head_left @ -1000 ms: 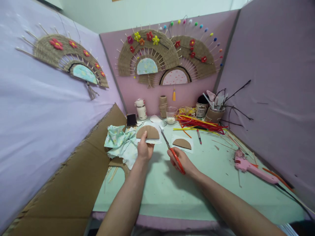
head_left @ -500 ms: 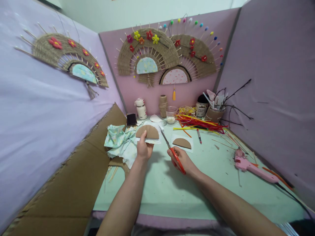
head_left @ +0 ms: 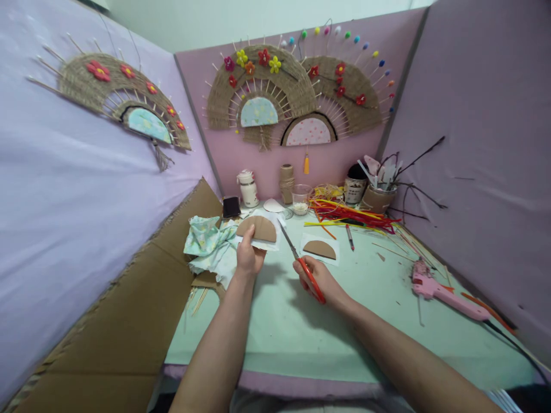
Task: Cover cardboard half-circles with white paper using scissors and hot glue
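A single head-worn camera is looking out from above the near edge of the green-covered table [head_left: 293, 344]. It is facing forward and tilting down over the table, so the left hand [head_left: 251, 255] and right hand [head_left: 317, 280] are appearing close in, above the tabletop. The wide view is stretching past the table's far edge to the pink panel [head_left: 331, 163] behind it. It is also catching the lilac panel [head_left: 86, 183] on the table's left, the purple panel [head_left: 473, 103] on its right, and, above and beyond it, a pale wall [head_left: 241, 20].
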